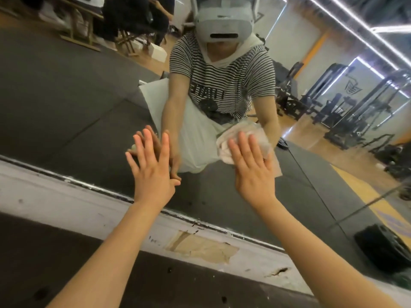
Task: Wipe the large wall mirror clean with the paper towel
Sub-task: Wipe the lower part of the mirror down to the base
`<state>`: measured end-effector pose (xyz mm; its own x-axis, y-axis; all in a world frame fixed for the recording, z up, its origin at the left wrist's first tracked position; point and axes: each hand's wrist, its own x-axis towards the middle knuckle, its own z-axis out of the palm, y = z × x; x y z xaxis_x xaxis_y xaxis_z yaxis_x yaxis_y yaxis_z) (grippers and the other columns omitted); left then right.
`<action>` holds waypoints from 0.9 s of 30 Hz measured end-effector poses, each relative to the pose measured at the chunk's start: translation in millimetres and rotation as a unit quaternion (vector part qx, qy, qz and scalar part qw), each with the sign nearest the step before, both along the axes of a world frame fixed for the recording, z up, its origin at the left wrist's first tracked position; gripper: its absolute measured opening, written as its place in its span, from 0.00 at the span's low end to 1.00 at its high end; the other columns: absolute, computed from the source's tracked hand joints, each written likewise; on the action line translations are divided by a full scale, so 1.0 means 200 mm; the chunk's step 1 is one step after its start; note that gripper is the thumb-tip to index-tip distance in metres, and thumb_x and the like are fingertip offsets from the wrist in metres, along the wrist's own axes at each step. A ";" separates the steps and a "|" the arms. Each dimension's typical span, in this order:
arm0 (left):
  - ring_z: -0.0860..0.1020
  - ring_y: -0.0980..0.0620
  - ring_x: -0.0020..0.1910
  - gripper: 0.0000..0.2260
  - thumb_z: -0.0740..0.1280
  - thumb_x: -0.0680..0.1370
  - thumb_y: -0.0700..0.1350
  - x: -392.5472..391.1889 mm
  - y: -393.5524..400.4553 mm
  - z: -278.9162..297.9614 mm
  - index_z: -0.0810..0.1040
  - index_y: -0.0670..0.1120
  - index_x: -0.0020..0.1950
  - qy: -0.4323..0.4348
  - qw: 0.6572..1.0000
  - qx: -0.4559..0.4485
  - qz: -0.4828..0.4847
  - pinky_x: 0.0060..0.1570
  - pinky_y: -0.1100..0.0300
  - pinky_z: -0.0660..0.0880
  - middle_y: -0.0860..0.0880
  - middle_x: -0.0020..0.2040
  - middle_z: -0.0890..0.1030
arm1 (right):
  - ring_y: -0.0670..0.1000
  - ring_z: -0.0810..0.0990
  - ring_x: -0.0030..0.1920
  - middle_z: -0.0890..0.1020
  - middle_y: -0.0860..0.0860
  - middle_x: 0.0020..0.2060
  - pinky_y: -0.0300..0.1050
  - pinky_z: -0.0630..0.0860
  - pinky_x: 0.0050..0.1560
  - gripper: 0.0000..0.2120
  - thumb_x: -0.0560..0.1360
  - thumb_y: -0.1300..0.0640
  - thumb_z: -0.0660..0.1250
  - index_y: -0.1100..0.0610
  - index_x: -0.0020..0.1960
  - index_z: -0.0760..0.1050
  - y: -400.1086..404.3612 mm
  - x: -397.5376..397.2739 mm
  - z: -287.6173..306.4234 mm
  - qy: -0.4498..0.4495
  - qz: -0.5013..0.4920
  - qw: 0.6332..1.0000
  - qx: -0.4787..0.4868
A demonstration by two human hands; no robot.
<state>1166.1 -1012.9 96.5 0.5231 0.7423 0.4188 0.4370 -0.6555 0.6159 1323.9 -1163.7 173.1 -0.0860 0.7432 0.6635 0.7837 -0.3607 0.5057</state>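
Right hand (253,170), fingers straight, presses crumpled paper towel (262,143) flat against lower mirror (66,90), towel under palm and fingertips; left hand (153,172) spread flat on glass, well apart.

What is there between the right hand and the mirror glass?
In the head view, a crumpled paper towel lies between the flat right hand and the mirror. The left hand touches the glass directly.
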 end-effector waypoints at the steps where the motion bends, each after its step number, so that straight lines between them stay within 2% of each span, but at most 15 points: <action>1: 0.19 0.48 0.67 0.65 0.80 0.66 0.49 0.00 0.00 -0.01 0.21 0.57 0.70 -0.006 1.000 -0.001 0.003 0.69 0.39 0.34 0.52 0.68 0.19 | 0.46 0.41 0.78 0.45 0.47 0.79 0.53 0.52 0.72 0.34 0.74 0.63 0.57 0.51 0.78 0.52 0.02 -0.01 0.05 0.013 -0.003 0.999 0.034; 3: 0.23 0.46 0.71 0.66 0.81 0.64 0.48 0.01 0.00 -0.02 0.23 0.57 0.72 -0.020 1.000 -0.002 0.007 0.69 0.38 0.35 0.50 0.72 0.26 | 0.46 0.41 0.78 0.55 0.51 0.77 0.59 0.55 0.71 0.32 0.75 0.65 0.60 0.54 0.77 0.56 0.06 -0.04 0.10 0.045 0.005 0.996 0.079; 5: 0.29 0.46 0.73 0.66 0.81 0.63 0.48 0.01 0.00 -0.02 0.25 0.57 0.74 -0.027 1.000 0.004 0.014 0.69 0.38 0.36 0.50 0.73 0.29 | 0.46 0.42 0.78 0.60 0.52 0.75 0.62 0.57 0.69 0.33 0.74 0.66 0.62 0.55 0.76 0.57 0.08 -0.03 0.07 0.058 0.014 0.993 0.101; 8: 0.32 0.45 0.73 0.66 0.82 0.63 0.47 0.02 0.00 -0.02 0.26 0.56 0.74 -0.033 0.999 0.014 0.022 0.69 0.38 0.37 0.49 0.73 0.30 | 0.47 0.41 0.78 0.49 0.49 0.79 0.63 0.59 0.67 0.34 0.74 0.63 0.58 0.51 0.77 0.52 0.09 -0.02 -0.05 0.068 0.015 0.994 0.089; 10: 0.33 0.43 0.74 0.65 0.82 0.62 0.47 0.02 -0.01 -0.03 0.29 0.56 0.75 -0.038 0.999 0.014 0.022 0.69 0.37 0.38 0.45 0.74 0.32 | 0.48 0.42 0.78 0.49 0.50 0.78 0.58 0.59 0.65 0.36 0.72 0.61 0.56 0.50 0.77 0.49 0.05 -0.02 -0.19 0.056 0.015 0.998 0.015; 12: 0.34 0.43 0.74 0.63 0.82 0.62 0.46 0.02 0.00 -0.03 0.33 0.56 0.76 -0.046 0.999 0.016 0.015 0.70 0.36 0.38 0.43 0.74 0.34 | 0.49 0.45 0.77 0.45 0.49 0.79 0.56 0.59 0.63 0.42 0.69 0.58 0.55 0.49 0.79 0.42 -0.02 -0.01 -0.37 0.031 0.003 0.995 -0.097; 13: 0.33 0.44 0.73 0.62 0.81 0.63 0.46 0.01 0.00 -0.03 0.33 0.56 0.76 -0.044 0.999 0.014 0.011 0.70 0.37 0.37 0.43 0.74 0.33 | 0.49 0.46 0.77 0.44 0.48 0.79 0.56 0.58 0.63 0.44 0.68 0.58 0.54 0.50 0.79 0.39 -0.06 -0.01 -0.46 0.012 -0.004 0.989 -0.149; 14: 0.32 0.44 0.73 0.61 0.81 0.64 0.46 0.01 0.00 -0.03 0.34 0.56 0.76 -0.039 0.999 0.013 0.008 0.70 0.37 0.37 0.43 0.74 0.33 | 0.49 0.45 0.77 0.46 0.47 0.79 0.56 0.56 0.66 0.44 0.67 0.57 0.53 0.51 0.79 0.37 -0.09 0.00 -0.54 -0.008 -0.009 0.982 -0.189; 16: 0.32 0.44 0.73 0.59 0.80 0.64 0.46 0.02 0.00 -0.03 0.35 0.55 0.76 -0.036 0.999 0.018 0.007 0.70 0.37 0.37 0.43 0.74 0.33 | 0.48 0.40 0.78 0.54 0.45 0.78 0.52 0.46 0.73 0.42 0.69 0.58 0.52 0.53 0.79 0.38 -0.13 0.00 -0.68 -0.042 -0.012 0.970 -0.239; 19: 0.32 0.44 0.73 0.59 0.80 0.64 0.47 0.02 0.00 -0.04 0.36 0.54 0.77 -0.037 0.999 0.028 0.009 0.69 0.37 0.37 0.43 0.74 0.33 | 0.48 0.39 0.78 0.55 0.47 0.77 0.49 0.34 0.75 0.38 0.73 0.57 0.52 0.53 0.79 0.39 -0.14 0.00 -0.78 -0.038 -0.033 0.963 -0.266; 21: 0.31 0.44 0.73 0.59 0.80 0.65 0.48 0.02 0.00 -0.04 0.35 0.54 0.76 -0.033 0.999 0.029 0.006 0.69 0.38 0.36 0.44 0.73 0.32 | 0.48 0.39 0.78 0.60 0.46 0.75 0.49 0.34 0.75 0.37 0.74 0.56 0.51 0.53 0.79 0.39 -0.14 -0.01 -0.79 -0.021 -0.041 0.960 -0.277; 23: 0.30 0.46 0.72 0.60 0.80 0.65 0.48 0.01 0.01 -0.03 0.33 0.54 0.76 -0.026 0.999 0.021 0.000 0.69 0.38 0.35 0.45 0.73 0.31 | 0.48 0.39 0.78 0.60 0.45 0.74 0.49 0.34 0.76 0.36 0.75 0.57 0.51 0.53 0.80 0.41 -0.15 0.00 -0.74 -0.042 -0.030 0.956 -0.288; 27: 0.26 0.45 0.71 0.63 0.78 0.68 0.50 0.00 0.00 -0.01 0.20 0.58 0.69 -0.003 1.000 0.000 -0.021 0.68 0.39 0.32 0.45 0.72 0.26 | 0.47 0.39 0.78 0.60 0.44 0.76 0.47 0.37 0.76 0.36 0.74 0.58 0.50 0.54 0.79 0.41 -0.13 0.03 -0.56 -0.104 -0.003 0.956 -0.276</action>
<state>1165.1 -1012.0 94.7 0.5512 0.7195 0.4225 0.4050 -0.6734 0.6185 1329.9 -1190.0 61.8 -0.1678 0.9758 0.1401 0.6440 0.0010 0.7650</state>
